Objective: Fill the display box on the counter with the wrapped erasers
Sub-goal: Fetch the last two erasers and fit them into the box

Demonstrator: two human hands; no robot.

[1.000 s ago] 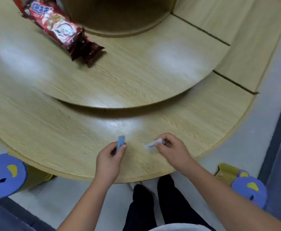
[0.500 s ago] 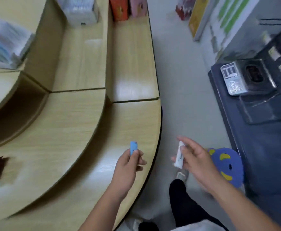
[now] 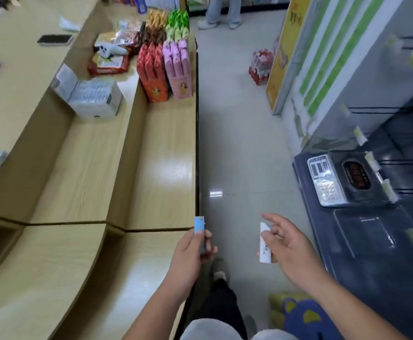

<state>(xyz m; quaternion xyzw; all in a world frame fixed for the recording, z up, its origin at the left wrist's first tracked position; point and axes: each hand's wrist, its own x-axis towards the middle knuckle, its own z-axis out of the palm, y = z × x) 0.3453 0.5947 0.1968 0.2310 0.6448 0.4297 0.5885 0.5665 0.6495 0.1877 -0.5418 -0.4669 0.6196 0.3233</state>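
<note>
One stepped light-wood counter (image 3: 161,168); its dark edge borders open floor. One white display box (image 3: 90,96) sits far up it. Your left hand (image 3: 190,251) pinches one blue wrapped eraser (image 3: 199,225) at that edge; your right hand (image 3: 288,246), fingers spread, thumb-clamps one white wrapped eraser (image 3: 264,244) over the floor.

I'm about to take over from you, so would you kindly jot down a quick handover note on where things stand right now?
Left hand: pinching a blue wrapped eraser, upright, by the counter's edge.
Right hand: holding a white wrapped eraser over the aisle floor.
Display box: open on the middle counter shelf ahead, already looks well stocked with white pieces.
Done: both erasers picked up.
Left: carry them to the box and slot them in.
</note>
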